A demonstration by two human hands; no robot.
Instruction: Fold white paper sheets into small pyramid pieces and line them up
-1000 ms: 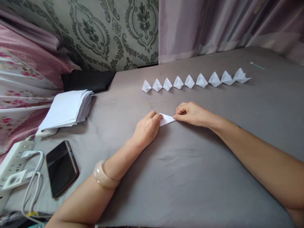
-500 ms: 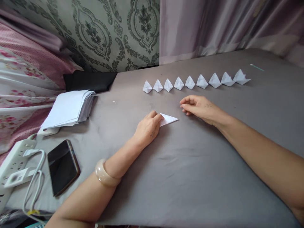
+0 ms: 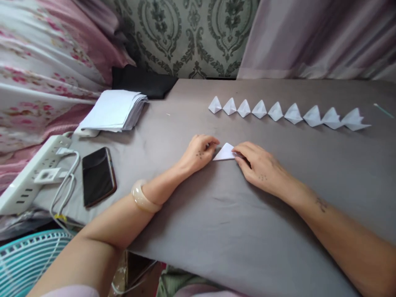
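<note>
A small piece of white paper [image 3: 225, 152], folded into a triangle, lies on the grey cloth in front of me. My right hand [image 3: 262, 167] grips its right end between thumb and fingers, covering that part. Just left of the paper, my left hand [image 3: 199, 152] holds nothing; its fingers are curved and apart from the thumb, close to the paper's left side. Beyond both hands, several folded white paper boats [image 3: 276, 111] stand in a row running to the right.
A stack of white paper [image 3: 108, 108] lies at the left by a black folded item [image 3: 140, 81]. Nearer are a phone [image 3: 98, 177] and a white power strip [image 3: 38, 173] with cables. A thin greenish stick [image 3: 383, 110] lies far right; a teal slatted object [image 3: 29, 262] is below left.
My left hand has let go of the folded paper and sits beside it. My right hand has come in and taken its right end. The view has turned left and tilted down.
</note>
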